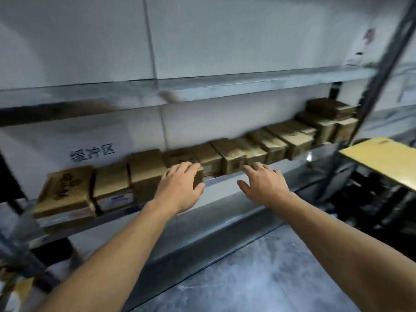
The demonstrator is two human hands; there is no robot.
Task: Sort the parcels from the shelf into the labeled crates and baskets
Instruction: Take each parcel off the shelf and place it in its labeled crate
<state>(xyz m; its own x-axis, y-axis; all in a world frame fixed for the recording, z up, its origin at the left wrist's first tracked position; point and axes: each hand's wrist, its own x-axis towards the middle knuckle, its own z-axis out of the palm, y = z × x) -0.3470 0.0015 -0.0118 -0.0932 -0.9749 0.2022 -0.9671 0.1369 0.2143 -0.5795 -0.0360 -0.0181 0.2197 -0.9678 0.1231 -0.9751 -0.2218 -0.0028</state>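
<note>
A long row of brown cardboard parcels (231,158) stands on a metal shelf (225,179) that runs from lower left to upper right. My left hand (180,188) grips a small brown parcel (182,158) in the middle of the row, fingers over its top and thumb at its right front. My right hand (263,185) hovers just in front of the shelf edge with fingers spread, fingertips close to a parcel (234,163) to the right; contact cannot be told. The frame is blurred.
A second shelf board (202,91) runs above the row, leaving a low gap. A dark upright post (382,64) stands at the right. A yellow flat surface (382,158) juts in at the right. Grey floor (270,278) lies below. Black lettering (92,152) marks the back wall.
</note>
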